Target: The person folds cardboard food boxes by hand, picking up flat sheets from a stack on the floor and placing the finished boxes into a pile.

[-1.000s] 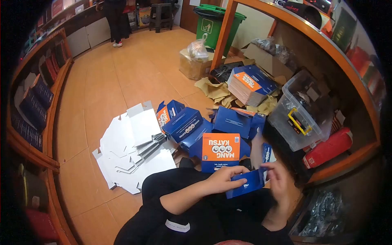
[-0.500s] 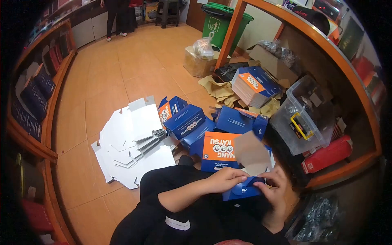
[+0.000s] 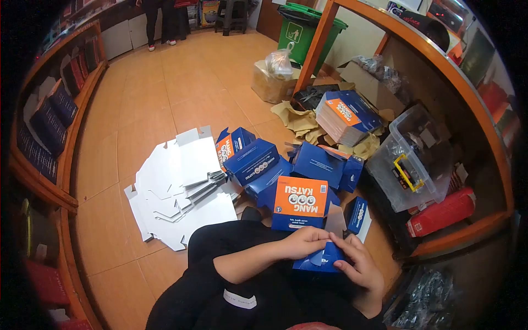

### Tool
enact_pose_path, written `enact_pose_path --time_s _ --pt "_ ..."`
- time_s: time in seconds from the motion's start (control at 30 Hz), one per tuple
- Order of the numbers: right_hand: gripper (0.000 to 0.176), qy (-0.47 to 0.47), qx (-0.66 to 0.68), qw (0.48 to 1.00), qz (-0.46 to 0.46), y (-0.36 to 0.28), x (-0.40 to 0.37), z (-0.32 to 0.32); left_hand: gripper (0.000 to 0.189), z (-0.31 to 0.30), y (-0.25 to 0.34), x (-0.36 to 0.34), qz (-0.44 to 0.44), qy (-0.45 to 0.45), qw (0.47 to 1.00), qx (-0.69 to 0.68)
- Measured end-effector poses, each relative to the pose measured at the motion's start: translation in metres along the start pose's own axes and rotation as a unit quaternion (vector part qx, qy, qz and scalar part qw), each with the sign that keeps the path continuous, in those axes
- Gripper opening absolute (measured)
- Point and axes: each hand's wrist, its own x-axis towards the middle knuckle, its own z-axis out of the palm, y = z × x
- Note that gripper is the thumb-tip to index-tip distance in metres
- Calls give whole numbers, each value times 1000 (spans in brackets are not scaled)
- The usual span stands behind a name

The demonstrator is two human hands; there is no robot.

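Observation:
In my lap rests a blue cardboard box (image 3: 313,265) whose end is being handled. A pale-grey upright flap (image 3: 335,219) rises behind my fingers. My left hand (image 3: 303,243) is closed on the box's upper edge, fingertips bent over a blue tab. From the other side my right hand (image 3: 358,264) grips the same box, its fingers meeting the left ones near the flap and its thumb against the blue front. Just beyond stands an orange-and-blue printed box (image 3: 301,199). What the fingertips pinch is partly hidden.
Left of my knees lies a pile of flat white carton blanks (image 3: 165,187). Several folded blue boxes (image 3: 253,162) are heaped ahead. Farther right are a printed carton stack (image 3: 346,115), brown paper (image 3: 297,118), a clear plastic bin (image 3: 390,170) and a wooden shelf frame (image 3: 456,77). A person's legs (image 3: 151,25) show far back.
The large pale flap has swung down and looks narrower. My right hand has moved left, closer to my left hand. A small blue box behind the flap is now uncovered.

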Motion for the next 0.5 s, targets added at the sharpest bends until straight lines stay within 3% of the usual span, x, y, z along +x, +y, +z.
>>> enact_pose_path --time_s 0.03,0.13,0.17,0.23,0.33,0.43,0.5 --pt "58 12 -7 1000 3 1 0 0 22 1 -1 1 6 12 1000 -20" --pt "59 133 -99 985 -52 2 3 6 23 0 -4 6 100 211 972 5" --pt "58 186 -142 969 -81 3 6 9 27 -1 -4 8 112 247 956 -112" --pt "60 106 -143 976 -122 3 13 15 35 3 10 8 177 264 928 -195" --pt "60 171 -182 961 -121 7 24 35 46 8 34 -4 116 226 919 -302" --pt "56 260 -163 944 -121 14 27 46 46 8 31 -6 79 216 934 -273" --pt "53 312 -170 927 -120 10 31 50 50 10 28 -7 70 230 954 -180"
